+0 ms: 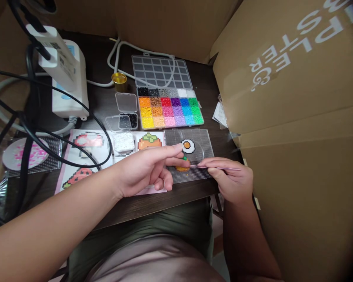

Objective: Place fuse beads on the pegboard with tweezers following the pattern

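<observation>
My right hand (233, 178) grips thin pinkish tweezers (223, 168), their tip pointing left over the clear pegboard (204, 156). My left hand (148, 166) is open with its thumb and index finger stretched out; the index fingertip lies at an orange bead figure (181, 168) with a green top, partly hiding it. Just above on the pegboard is a fried-egg bead figure (188, 146), white with a black outline and orange centre. Under my left hand lies a pattern sheet (76, 158) with pixel pictures, partly covered by the hand.
A sorted bead box (170, 107) with its lid (161, 72) open stands behind the pegboard. Small cases of black beads (129, 120) and white beads (124, 141) are beside it. A gold cup (119, 81), power strip (69, 78) and black cables (26, 129) are at left; cardboard (297, 117) walls the right.
</observation>
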Demonstrator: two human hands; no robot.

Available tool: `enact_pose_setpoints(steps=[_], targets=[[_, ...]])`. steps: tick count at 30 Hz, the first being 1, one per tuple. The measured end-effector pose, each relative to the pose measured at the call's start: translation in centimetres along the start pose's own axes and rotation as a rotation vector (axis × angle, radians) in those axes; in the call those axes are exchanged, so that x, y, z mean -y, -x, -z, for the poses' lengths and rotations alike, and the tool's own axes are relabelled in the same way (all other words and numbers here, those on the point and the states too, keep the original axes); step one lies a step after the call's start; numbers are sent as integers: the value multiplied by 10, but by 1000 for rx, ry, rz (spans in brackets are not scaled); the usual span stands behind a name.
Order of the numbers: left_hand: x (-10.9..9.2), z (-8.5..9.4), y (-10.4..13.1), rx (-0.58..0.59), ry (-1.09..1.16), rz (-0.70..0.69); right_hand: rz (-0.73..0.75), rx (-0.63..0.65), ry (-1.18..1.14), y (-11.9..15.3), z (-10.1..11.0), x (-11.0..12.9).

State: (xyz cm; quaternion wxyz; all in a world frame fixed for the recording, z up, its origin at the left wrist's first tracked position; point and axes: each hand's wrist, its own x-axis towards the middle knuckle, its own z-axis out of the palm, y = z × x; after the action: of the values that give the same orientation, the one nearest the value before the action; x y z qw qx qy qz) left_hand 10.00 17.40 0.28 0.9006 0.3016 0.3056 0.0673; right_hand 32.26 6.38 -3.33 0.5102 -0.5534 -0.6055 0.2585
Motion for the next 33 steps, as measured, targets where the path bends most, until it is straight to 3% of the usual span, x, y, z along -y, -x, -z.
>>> enact_pose_setpoints(steps=[33], targets=[[-7,1,4,-63,-1,-107,-9,-9,16,0,0,1]])
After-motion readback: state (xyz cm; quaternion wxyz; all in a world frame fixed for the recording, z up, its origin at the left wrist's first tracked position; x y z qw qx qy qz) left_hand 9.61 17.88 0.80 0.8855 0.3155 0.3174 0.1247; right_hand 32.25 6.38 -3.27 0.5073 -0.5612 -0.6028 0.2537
